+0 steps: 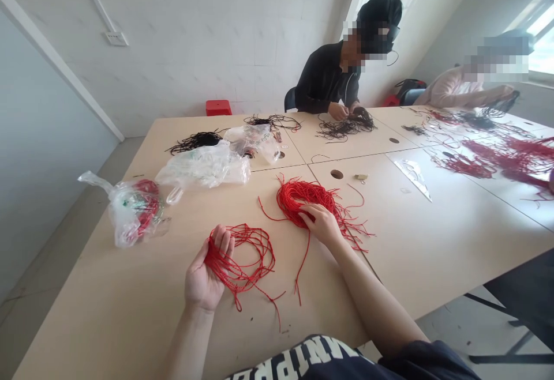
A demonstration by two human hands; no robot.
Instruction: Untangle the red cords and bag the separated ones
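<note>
Pale wooden tables fill a white-walled room, with a clear plastic bag of red cord at the left edge and a person in a black jacket handling dark cord at the far side. Near the table's edge, the left hand lies palm up, fingers curled around a loose tangle of red cord. Just to its right, the right hand rests with fingers pressed together on a thicker hank of red cord, though whether they pinch any strand cannot be told.
</note>
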